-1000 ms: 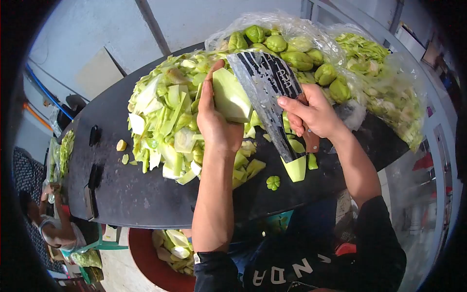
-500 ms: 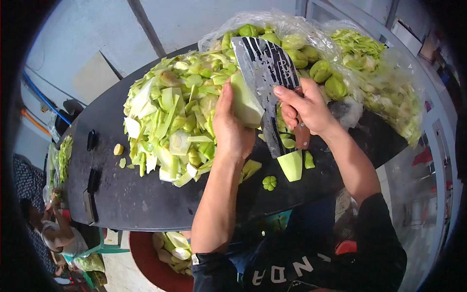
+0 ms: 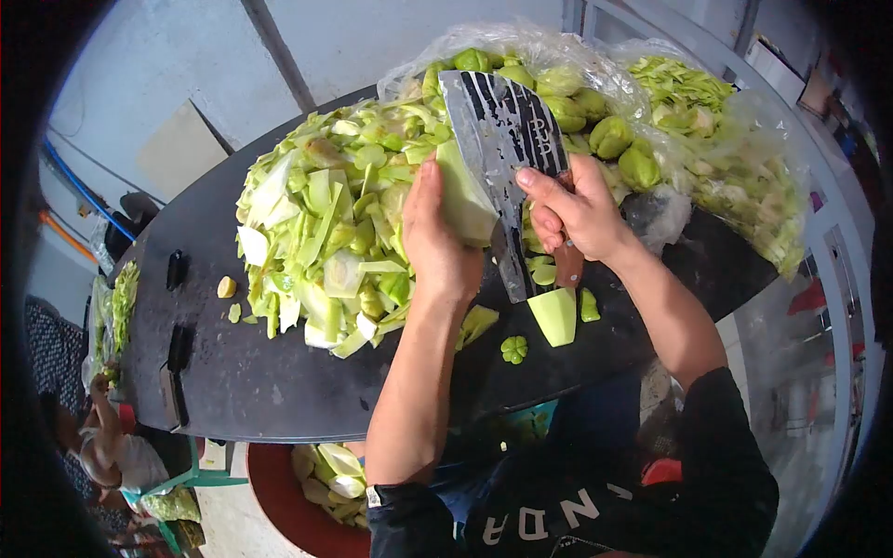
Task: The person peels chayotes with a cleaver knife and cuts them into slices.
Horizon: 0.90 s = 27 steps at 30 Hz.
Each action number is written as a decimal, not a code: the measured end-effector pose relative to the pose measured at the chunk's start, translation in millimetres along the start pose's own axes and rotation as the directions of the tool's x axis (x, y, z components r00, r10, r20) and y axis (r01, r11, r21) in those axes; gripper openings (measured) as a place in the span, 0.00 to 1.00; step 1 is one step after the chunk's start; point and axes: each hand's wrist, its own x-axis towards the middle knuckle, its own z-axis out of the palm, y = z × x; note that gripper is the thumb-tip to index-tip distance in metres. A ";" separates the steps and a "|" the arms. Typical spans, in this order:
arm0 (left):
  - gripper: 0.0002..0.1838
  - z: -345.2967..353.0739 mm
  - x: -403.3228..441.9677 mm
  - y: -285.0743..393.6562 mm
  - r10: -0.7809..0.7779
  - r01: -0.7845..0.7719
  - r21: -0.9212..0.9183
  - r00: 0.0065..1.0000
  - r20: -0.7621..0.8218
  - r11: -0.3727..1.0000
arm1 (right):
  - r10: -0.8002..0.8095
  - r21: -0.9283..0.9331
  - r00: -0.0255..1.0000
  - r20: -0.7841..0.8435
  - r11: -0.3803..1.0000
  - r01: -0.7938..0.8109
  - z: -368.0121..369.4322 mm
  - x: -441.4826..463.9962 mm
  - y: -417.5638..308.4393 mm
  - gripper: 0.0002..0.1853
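Note:
My left hand [image 3: 439, 232] is wrapped round a pale green peeled chayote [image 3: 465, 197], which stands upright beside the blade. My right hand [image 3: 579, 209] grips the brown wooden handle of a wide cleaver [image 3: 507, 139], thumb on the blade's face; its dark, striped blade touches or nearly touches the chayote's right side. Below the blade a cut, pale green piece [image 3: 555, 318] rests on the dark table [image 3: 279, 391], with a small green end piece [image 3: 513, 350] to its left. A large heap of green peelings and slices [image 3: 326, 223] lies left of my left hand.
Whole chayotes [image 3: 611, 138] lie in clear plastic at the back, beside a bag of cut greens [image 3: 744, 195]. Below the table's front edge, a red tub [image 3: 279, 502] holds pale pieces. At the far left, another person [image 3: 126, 456] sits near a green stool.
Over the last second, my left hand and the chayote have moved right relative to the heap, and the cleaver has shifted slightly left. In the last half second both hands have barely moved.

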 end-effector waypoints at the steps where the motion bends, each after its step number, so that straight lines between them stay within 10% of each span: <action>1: 0.22 -0.3 0.4 -1.1 -0.004 0.004 -0.010 1.000 0.013 1.000 | 0.002 -0.001 1.000 -0.002 1.000 -0.002 -2.2 0.3 -1.6 0.18; 15: 0.20 5.2 -3.2 5.3 -0.058 0.058 -0.067 0.998 0.007 0.996 | 0.000 0.038 0.998 0.062 0.999 -0.003 -2.1 1.4 1.3 0.15; 24: 0.25 -11.4 5.0 14.5 -0.107 0.173 -0.196 0.946 0.307 0.965 | -0.058 -0.007 0.998 0.005 0.998 0.058 -19.4 0.6 -17.0 0.12; 27: 0.24 -8.6 5.1 17.1 0.022 -0.012 -0.362 1.000 0.022 0.932 | -0.346 -0.481 0.935 -0.076 0.834 0.269 3.5 -14.4 -9.7 0.11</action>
